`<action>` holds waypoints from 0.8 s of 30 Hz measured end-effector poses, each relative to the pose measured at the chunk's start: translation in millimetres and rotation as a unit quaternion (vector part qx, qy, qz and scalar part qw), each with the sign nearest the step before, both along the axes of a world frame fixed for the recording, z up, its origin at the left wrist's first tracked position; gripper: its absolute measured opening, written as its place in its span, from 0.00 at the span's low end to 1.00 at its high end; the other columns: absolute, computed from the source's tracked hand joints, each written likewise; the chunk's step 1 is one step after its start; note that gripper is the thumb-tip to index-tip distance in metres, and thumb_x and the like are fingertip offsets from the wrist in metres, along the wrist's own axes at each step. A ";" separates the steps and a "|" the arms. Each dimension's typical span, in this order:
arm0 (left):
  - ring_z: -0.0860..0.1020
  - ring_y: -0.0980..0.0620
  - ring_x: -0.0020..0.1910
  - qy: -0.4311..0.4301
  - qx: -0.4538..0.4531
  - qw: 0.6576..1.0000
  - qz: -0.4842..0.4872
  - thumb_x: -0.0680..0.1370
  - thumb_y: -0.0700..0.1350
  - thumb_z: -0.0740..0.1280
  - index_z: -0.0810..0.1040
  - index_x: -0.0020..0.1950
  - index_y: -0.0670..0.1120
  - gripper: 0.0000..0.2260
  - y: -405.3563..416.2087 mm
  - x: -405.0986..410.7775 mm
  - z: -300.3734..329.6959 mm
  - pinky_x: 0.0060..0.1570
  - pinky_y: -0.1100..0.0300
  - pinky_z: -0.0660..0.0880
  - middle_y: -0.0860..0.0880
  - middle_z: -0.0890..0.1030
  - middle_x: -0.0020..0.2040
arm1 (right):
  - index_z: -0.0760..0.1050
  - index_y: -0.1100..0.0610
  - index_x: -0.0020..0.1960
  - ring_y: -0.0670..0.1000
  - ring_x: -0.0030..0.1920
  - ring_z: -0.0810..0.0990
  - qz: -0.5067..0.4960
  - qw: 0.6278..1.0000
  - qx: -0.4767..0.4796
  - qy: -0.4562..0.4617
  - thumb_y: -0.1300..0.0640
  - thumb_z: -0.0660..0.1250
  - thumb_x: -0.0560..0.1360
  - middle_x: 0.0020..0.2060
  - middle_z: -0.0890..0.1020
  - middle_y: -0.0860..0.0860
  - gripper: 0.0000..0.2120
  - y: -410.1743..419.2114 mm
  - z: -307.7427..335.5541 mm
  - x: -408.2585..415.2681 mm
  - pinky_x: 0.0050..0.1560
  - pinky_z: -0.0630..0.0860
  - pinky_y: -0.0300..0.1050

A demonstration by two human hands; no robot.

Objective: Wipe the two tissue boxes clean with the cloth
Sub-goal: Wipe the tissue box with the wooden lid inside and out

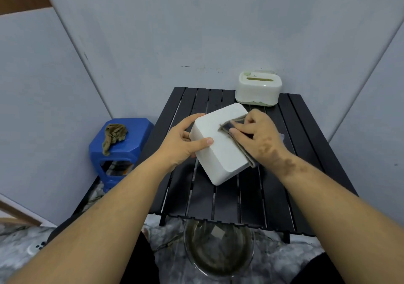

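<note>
1. Right hand (259, 134) at centre frame: fingers (240, 128) laid fairly straight and close together, pressing the folded grey cloth (227, 128) flat on the upturned face of the white tissue box (218, 146).
2. Left hand (185, 141) just left of centre: thumb over the top face, remaining fingers wrapped round the box's left end, gripping it and holding it tilted above the black slatted surface (251, 200).
3. Cloth draped from mid-face over the box's right edge; left half of the face not under it at this moment.
4. Judged stage: wiping of the first box under way, not finished; which faces are already clean, impossible to tell.
5. Second tissue box (258, 91), pale green with a slot on top, upright at the far right corner of the surface, upper centre-right of the frame, well apart from both hands; apparently yet to be wiped.
6. Further out: blue stool (131, 139) at left with a crumpled brown rag (114, 134) on it; glass bowl (218, 253) of murky water on the floor, bottom centre.
</note>
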State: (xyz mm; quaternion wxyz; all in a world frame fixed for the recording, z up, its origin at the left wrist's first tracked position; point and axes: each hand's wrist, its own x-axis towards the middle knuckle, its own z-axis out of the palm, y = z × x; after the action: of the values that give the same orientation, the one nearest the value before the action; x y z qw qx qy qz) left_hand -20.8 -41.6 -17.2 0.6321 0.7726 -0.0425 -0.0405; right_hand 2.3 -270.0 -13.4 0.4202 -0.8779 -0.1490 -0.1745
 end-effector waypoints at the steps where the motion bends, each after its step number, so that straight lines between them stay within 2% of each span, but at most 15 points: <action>1: 0.83 0.36 0.56 -0.001 0.000 1.000 0.001 0.74 0.42 0.79 0.77 0.69 0.62 0.28 -0.7 0.0 0.0 0.52 0.36 0.83 0.41 0.83 0.51 | 0.73 0.51 0.37 0.43 0.35 0.69 -0.003 1.000 0.009 -0.009 0.54 0.73 0.75 0.36 0.69 0.47 0.12 9.2 -4.7 -7.6 0.38 0.68 0.40; 2: 0.83 0.36 0.56 -0.002 -0.001 1.000 0.002 0.74 0.42 0.79 0.77 0.68 0.62 0.28 -1.0 -0.4 0.3 0.52 0.36 0.82 0.40 0.83 0.51 | 0.73 0.50 0.37 0.43 0.35 0.69 0.023 1.000 0.002 -0.016 0.55 0.72 0.76 0.36 0.68 0.46 0.11 19.9 -9.7 -20.6 0.38 0.68 0.39; 3: 0.83 0.36 0.56 -0.004 -0.002 1.000 0.002 0.74 0.42 0.79 0.77 0.68 0.62 0.28 -1.0 -0.5 0.3 0.52 0.36 0.82 0.39 0.83 0.52 | 0.76 0.54 0.39 0.43 0.36 0.70 0.059 0.998 -0.005 -0.022 0.55 0.71 0.76 0.36 0.68 0.46 0.09 26.5 -16.1 -32.1 0.38 0.68 0.38; 5: 0.83 0.37 0.56 -0.005 0.000 1.000 -0.002 0.73 0.42 0.79 0.77 0.69 0.63 0.28 -0.4 0.5 0.2 0.52 0.36 0.83 0.38 0.82 0.54 | 0.79 0.62 0.45 0.42 0.38 0.72 0.087 0.996 -0.010 -0.015 0.53 0.72 0.76 0.37 0.69 0.44 0.11 16.0 -20.6 -32.9 0.40 0.71 0.38; 8: 0.83 0.38 0.56 -0.002 -0.003 1.000 -0.001 0.74 0.42 0.79 0.77 0.68 0.63 0.28 -1.6 1.5 0.0 0.51 0.37 0.83 0.40 0.83 0.52 | 0.76 0.64 0.43 0.42 0.37 0.72 -0.007 1.000 0.016 -0.002 0.53 0.74 0.74 0.36 0.70 0.46 0.14 -9.5 -12.4 -9.4 0.40 0.72 0.38; 10: 0.83 0.39 0.55 -0.004 -0.006 1.000 0.001 0.74 0.41 0.78 0.76 0.69 0.61 0.28 -3.4 1.6 -0.2 0.51 0.40 0.84 0.43 0.83 0.50 | 0.72 0.62 0.40 0.43 0.36 0.70 -0.029 0.999 0.030 -0.012 0.53 0.73 0.75 0.36 0.69 0.47 0.15 -1.9 -15.7 -15.9 0.37 0.69 0.37; 13: 0.84 0.41 0.53 -0.014 -0.007 1.000 -0.001 0.74 0.39 0.78 0.76 0.71 0.58 0.28 -5.0 0.5 1.3 0.49 0.46 0.85 0.44 0.83 0.49 | 0.80 0.63 0.45 0.44 0.39 0.70 0.075 0.997 -0.008 -0.034 0.48 0.69 0.76 0.37 0.70 0.48 0.16 21.1 -23.4 -51.3 0.41 0.69 0.36; 15: 0.84 0.41 0.53 -0.014 -0.006 1.000 -0.004 0.74 0.39 0.77 0.76 0.71 0.58 0.28 -5.3 1.1 1.1 0.49 0.45 0.85 0.43 0.83 0.50 | 0.84 0.62 0.51 0.43 0.41 0.70 0.111 0.991 -0.041 -0.063 0.51 0.70 0.76 0.39 0.71 0.50 0.14 3.2 -23.0 -44.0 0.45 0.69 0.36; 17: 0.84 0.40 0.54 -0.006 -0.010 1.000 -0.001 0.75 0.39 0.77 0.76 0.70 0.60 0.27 -5.6 1.7 0.7 0.49 0.43 0.85 0.43 0.84 0.49 | 0.84 0.59 0.48 0.45 0.42 0.70 0.045 0.996 -0.026 -0.070 0.55 0.72 0.76 0.39 0.73 0.51 0.07 -23.4 -17.1 -27.5 0.46 0.70 0.40; 19: 0.84 0.41 0.54 -0.002 -0.012 1.000 0.004 0.75 0.39 0.77 0.77 0.69 0.61 0.27 -5.7 1.5 -0.3 0.48 0.45 0.85 0.43 0.84 0.50 | 0.82 0.59 0.43 0.48 0.43 0.72 -0.034 0.997 -0.011 -0.067 0.55 0.73 0.76 0.39 0.74 0.51 0.07 -35.5 -19.7 -21.1 0.46 0.72 0.47; 20: 0.84 0.42 0.54 -0.003 -0.011 1.000 0.006 0.75 0.39 0.77 0.77 0.69 0.61 0.27 -5.6 1.5 -0.8 0.47 0.47 0.85 0.43 0.83 0.50 | 0.84 0.58 0.45 0.49 0.44 0.71 -0.041 0.996 -0.026 -0.081 0.54 0.73 0.76 0.39 0.74 0.50 0.07 -28.3 -22.7 -26.6 0.47 0.72 0.47; 24: 0.84 0.45 0.50 -0.010 -0.011 1.000 0.004 0.75 0.38 0.77 0.76 0.69 0.60 0.27 -7.2 0.7 -0.3 0.46 0.48 0.85 0.44 0.83 0.49 | 0.85 0.52 0.55 0.50 0.44 0.71 0.123 0.980 -0.091 -0.130 0.53 0.73 0.75 0.40 0.74 0.48 0.10 0.7 -28.5 -58.3 0.48 0.67 0.40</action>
State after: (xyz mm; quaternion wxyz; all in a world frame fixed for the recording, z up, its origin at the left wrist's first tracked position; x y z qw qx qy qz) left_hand -20.0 -48.9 -17.5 0.6403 0.7662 -0.0462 -0.0296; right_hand -56.0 -269.3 -41.9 0.3342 -0.8572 -0.3242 -0.2200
